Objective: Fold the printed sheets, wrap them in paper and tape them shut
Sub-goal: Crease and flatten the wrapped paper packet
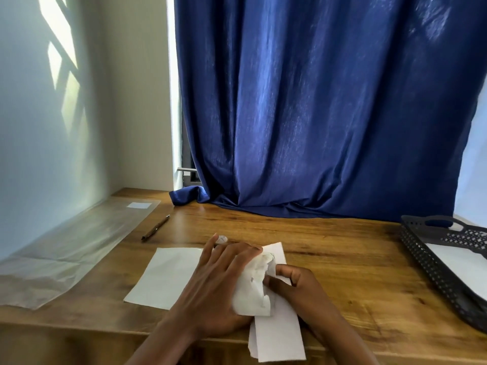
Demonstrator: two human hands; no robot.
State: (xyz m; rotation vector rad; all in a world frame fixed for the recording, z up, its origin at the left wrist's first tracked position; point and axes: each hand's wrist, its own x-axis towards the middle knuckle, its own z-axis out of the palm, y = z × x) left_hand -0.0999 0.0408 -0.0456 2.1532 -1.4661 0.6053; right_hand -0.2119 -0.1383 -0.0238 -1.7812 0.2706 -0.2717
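A folded bundle of printed sheets (279, 335) lies on the wooden desk (342, 259), its near end hanging over the front edge. My left hand (218, 283) lies flat with straight fingers on a white wrapping sheet (168, 275) and the bundle's left side. A crumpled flap of white paper (254, 288) is curled up between the hands. My right hand (292, 283) pinches that flap with thumb and curled fingers. A small roll of tape (221, 239) peeks out just beyond my left fingertips.
A pen (155, 227) lies at the back left. A clear plastic sleeve (68, 248) covers the desk's left side along the wall. A black mesh tray (442, 270) holding white paper stands at the right edge. A blue curtain (316, 114) hangs onto the desk's back.
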